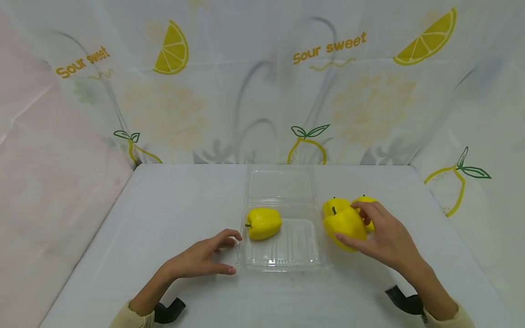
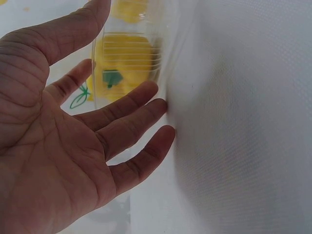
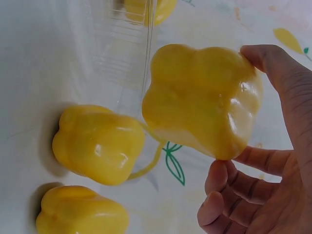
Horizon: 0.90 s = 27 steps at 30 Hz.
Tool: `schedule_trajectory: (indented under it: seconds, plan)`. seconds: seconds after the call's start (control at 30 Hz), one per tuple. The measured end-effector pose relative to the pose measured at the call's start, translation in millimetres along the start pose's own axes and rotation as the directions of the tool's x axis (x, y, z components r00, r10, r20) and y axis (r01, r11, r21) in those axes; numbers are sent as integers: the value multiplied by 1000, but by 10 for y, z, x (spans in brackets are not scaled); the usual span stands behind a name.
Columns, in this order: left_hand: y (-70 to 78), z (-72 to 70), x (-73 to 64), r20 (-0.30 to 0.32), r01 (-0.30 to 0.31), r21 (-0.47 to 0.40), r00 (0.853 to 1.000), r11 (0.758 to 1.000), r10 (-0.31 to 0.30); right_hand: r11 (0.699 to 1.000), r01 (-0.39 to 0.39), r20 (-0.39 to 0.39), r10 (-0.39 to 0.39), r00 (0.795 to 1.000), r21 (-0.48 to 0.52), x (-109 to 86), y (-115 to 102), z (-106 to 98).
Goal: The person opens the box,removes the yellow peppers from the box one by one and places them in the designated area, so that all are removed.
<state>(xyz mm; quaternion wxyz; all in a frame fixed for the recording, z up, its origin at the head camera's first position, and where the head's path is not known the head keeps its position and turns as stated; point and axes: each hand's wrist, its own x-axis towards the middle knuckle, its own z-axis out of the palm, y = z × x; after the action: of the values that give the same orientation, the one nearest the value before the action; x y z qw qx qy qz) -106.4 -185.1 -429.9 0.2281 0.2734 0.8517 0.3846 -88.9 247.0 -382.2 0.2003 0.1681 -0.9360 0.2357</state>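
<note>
My right hand (image 1: 385,237) pinches a yellow bell pepper (image 1: 344,226) between thumb and fingertips, and the right wrist view shows that pepper (image 3: 202,97) raised off the table. Two more yellow bell peppers lie close by, one pepper (image 3: 97,145) nearer the container and the other pepper (image 3: 80,212) beside it. At the middle of the table stands a clear plastic clamshell container (image 1: 301,241), its lid (image 1: 280,183) folded back. Another yellow bell pepper (image 1: 264,223) lies on its side in the container's left part. Fingers loosely bent and holding nothing, my left hand (image 1: 205,257) is at the container's left edge.
A white cloth covers the table (image 1: 180,196). Behind it hangs a printed backdrop (image 1: 229,105) with lemon drawings, and similar cloth walls stand at both sides. Black straps show at the left wrist (image 1: 170,311) and right wrist (image 1: 404,300).
</note>
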Motion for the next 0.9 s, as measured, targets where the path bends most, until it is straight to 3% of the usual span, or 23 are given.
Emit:
schedule_trajectory:
  seconds: [0.9]
  plan:
    - [1,-1,0,4,-1,-1,1000,1000,1,996,-67,88,73,993,-63,-198,75,-128]
